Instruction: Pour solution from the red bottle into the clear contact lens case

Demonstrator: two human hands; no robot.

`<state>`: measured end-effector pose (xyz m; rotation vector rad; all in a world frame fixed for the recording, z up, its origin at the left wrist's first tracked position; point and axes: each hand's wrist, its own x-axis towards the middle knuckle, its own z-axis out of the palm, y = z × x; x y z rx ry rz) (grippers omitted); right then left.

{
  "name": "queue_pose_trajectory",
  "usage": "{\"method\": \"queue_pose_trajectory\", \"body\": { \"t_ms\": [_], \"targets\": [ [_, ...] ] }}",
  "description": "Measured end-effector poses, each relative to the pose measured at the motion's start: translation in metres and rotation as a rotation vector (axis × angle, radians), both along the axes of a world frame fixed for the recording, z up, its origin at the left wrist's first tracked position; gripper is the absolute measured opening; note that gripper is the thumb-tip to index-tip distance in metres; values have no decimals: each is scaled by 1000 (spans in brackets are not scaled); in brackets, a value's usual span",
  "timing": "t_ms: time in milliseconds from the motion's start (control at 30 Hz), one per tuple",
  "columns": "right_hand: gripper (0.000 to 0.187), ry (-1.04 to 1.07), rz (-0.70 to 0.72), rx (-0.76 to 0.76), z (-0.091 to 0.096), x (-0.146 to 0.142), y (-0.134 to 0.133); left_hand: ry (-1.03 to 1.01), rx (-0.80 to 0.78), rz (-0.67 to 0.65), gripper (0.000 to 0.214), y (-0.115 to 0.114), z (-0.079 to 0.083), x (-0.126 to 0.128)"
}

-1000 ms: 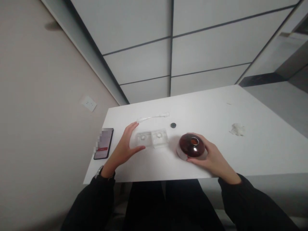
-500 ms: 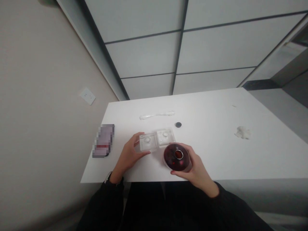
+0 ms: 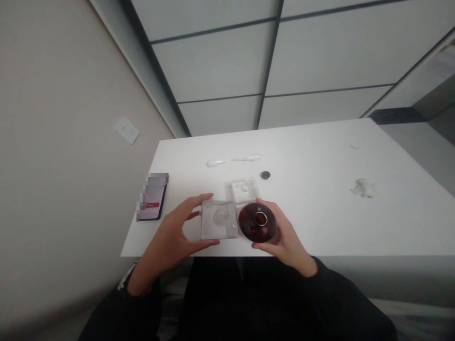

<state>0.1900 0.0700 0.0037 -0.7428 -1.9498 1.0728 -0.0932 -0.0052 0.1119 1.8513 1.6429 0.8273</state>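
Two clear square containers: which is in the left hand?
The left hand grips the front clear square container between thumb and fingers; the rear clear square container sits farther back on the white table, outside that grip.

A dark-edged phone (image 3: 155,198) is lying face up near the left edge of the white table (image 3: 313,222), its partly pixelated screen showing a red bar, while a white socket plate (image 3: 127,130) is sitting on the beige wall (image 3: 53,142) to the left. Behind the table's far edge, pale panels (image 3: 220,61) are rising, divided by dark strips. Toward the right, an irregular greyish patch (image 3: 364,188) is marking the tabletop, and a small faint streak (image 3: 354,147) is showing farther back.
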Motion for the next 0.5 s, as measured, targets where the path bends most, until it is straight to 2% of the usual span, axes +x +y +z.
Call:
{"method": "queue_pose_trajectory", "body": {
  "t_ms": [100, 333, 500],
  "targets": [
    [95, 26, -3, -32, -2, 0, -1, 70, 50, -18, 79, -1, 9, 2],
    [88, 107, -15, -140, -10, -2, -7, 264, 110, -62, 76, 4, 32, 7],
    [85, 113, -6, -139, -11, 0, -7, 352, 140, -133, 74, 9, 48, 11]
  ]
}}
